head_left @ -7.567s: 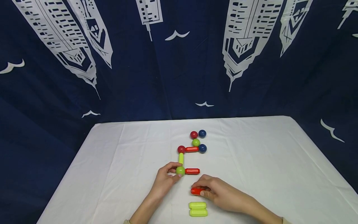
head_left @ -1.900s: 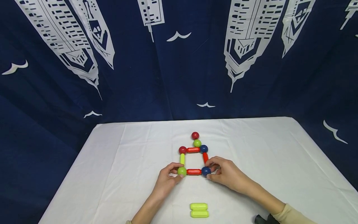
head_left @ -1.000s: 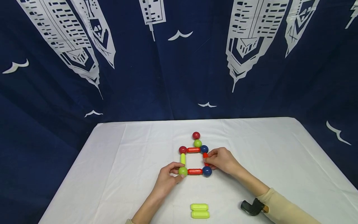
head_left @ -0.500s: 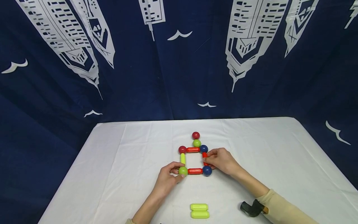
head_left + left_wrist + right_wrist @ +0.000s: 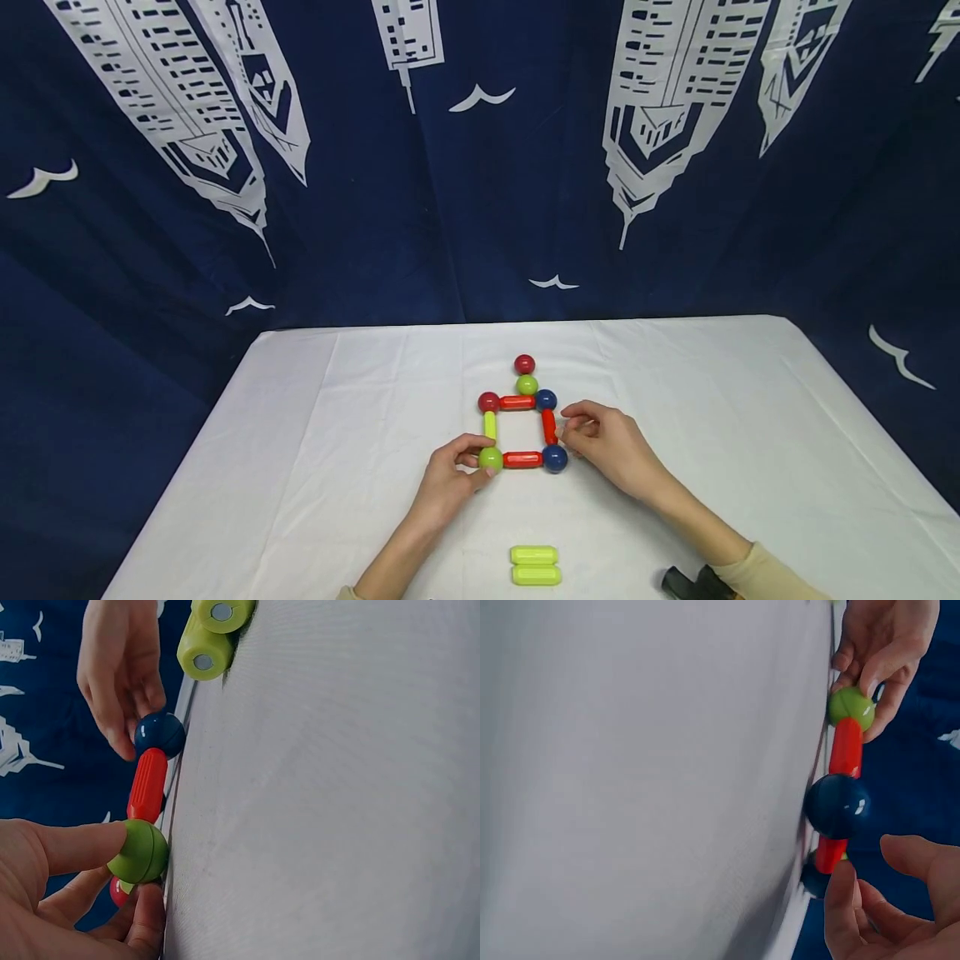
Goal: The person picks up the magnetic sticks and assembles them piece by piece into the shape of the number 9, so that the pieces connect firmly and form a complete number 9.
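Magnetic sticks and balls form a square on the table. My left hand pinches its near-left green ball between thumb and fingers. Beside the right-hand red stick is my right hand, thumb and fingers parted with nothing between them. That stick runs from the near blue ball to the far blue ball. A red ball marks the far-left corner. The other sides are a green stick, a far red stick and a near red stick.
Behind the square sit a loose-looking green ball and a red ball. Two green sticks lie side by side near the front. A black device shows by the right sleeve. A dark blue printed cloth hangs behind the white table.
Since the earliest frame, a red stick and a blue ball have come to complete the square's right side. My right hand has just let go of that stick and drawn back slightly rightward.
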Motion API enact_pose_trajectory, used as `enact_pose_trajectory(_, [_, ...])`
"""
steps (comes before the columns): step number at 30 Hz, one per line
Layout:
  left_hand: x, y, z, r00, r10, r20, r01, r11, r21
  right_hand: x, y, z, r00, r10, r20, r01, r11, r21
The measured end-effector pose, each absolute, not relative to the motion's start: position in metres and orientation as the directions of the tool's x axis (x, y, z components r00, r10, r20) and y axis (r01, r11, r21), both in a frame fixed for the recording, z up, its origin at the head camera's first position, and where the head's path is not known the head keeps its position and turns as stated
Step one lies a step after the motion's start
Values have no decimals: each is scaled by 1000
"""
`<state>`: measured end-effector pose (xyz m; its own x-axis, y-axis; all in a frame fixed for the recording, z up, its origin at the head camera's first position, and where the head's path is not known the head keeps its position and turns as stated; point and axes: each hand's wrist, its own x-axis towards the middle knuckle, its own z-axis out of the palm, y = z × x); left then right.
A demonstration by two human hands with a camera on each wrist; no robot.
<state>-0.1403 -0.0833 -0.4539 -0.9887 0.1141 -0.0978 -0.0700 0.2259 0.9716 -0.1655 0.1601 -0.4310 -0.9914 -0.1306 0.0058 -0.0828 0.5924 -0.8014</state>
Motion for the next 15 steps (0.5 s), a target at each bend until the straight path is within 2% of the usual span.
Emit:
enact_pose_trajectory(3, [-141,-84,-455,-988,112,-102,-75,227,971,-152,163,-429,-989,-142,52,-127,601,-789])
enact_pose_trajectory(8, [-141,-84,-454,-988,113,-101,-74,225,972,-132,167,-429,-979,-203,10,-117,525,-843])
enact_pose_trajectory(15, [-140,-83,-455,-989,115,-93,-64,230,971,-113,165,-431,-910,-408,-71,-141,468,-872])
